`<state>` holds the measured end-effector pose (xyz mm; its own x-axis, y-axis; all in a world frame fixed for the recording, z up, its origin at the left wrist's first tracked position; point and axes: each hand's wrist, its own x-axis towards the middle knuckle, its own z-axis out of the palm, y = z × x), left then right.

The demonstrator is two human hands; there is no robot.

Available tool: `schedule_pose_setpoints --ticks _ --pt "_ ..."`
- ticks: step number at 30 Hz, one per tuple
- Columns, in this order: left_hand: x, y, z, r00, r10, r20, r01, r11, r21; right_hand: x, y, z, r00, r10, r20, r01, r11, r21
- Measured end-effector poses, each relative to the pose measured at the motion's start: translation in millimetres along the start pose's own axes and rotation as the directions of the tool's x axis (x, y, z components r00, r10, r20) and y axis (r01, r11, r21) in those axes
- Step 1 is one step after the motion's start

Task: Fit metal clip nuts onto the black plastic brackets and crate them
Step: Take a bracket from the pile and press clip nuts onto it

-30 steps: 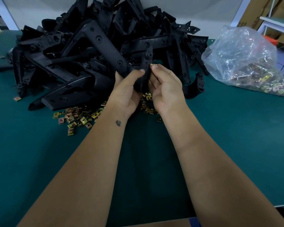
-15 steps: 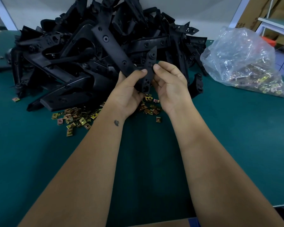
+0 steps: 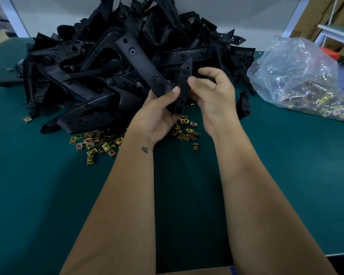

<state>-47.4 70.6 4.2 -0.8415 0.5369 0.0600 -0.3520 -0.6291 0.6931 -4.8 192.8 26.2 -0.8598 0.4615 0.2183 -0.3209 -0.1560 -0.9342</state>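
My left hand (image 3: 159,114) grips a black L-shaped plastic bracket (image 3: 143,62) at its corner, lifted above the green table (image 3: 48,195). Its long arm points up and left; its short arm stands upright between my hands. My right hand (image 3: 216,98) has its thumb on the short arm's edge, with its fingers curled just behind and to the right. No clip nut shows between the fingers. Loose brass-coloured clip nuts (image 3: 99,143) lie scattered on the table under and left of my hands.
A big pile of black brackets (image 3: 87,66) fills the back of the table. At the right lies a clear plastic bag (image 3: 298,80) holding many clip nuts. A single nut (image 3: 27,119) lies at the far left. Cardboard boxes stand behind the bag.
The bracket has been turned and raised, so its short arm now stands upright. My right hand slid from the arm's top to its side. The clip nut seen at my fingertips earlier is out of sight.
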Motion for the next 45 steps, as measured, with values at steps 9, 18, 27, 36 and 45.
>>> schedule_pose_setpoints --ticks 9,18,27,36,45 --pt "0 0 5 1.000 0.006 -0.018 -0.006 0.999 0.033 1 -3 12 0.999 -0.021 -0.024 0.019 0.996 -0.084" --pt "-3 3 3 0.997 0.024 -0.073 -0.019 0.997 0.077 -17 13 29 0.971 -0.142 -0.195 0.107 0.978 -0.179" --pt "-10 0 5 0.997 0.003 -0.074 0.000 0.999 0.033 -33 14 32 0.957 -0.244 -0.157 0.184 0.928 -0.323" --pt "-16 10 1 0.998 0.043 -0.055 -0.034 0.986 0.160 -37 14 30 0.930 -0.365 -0.036 0.275 0.759 -0.590" --pt "-8 16 -11 0.983 0.100 -0.151 -0.110 0.992 -0.057 -22 21 11 0.997 -0.049 0.067 0.081 0.424 -0.902"
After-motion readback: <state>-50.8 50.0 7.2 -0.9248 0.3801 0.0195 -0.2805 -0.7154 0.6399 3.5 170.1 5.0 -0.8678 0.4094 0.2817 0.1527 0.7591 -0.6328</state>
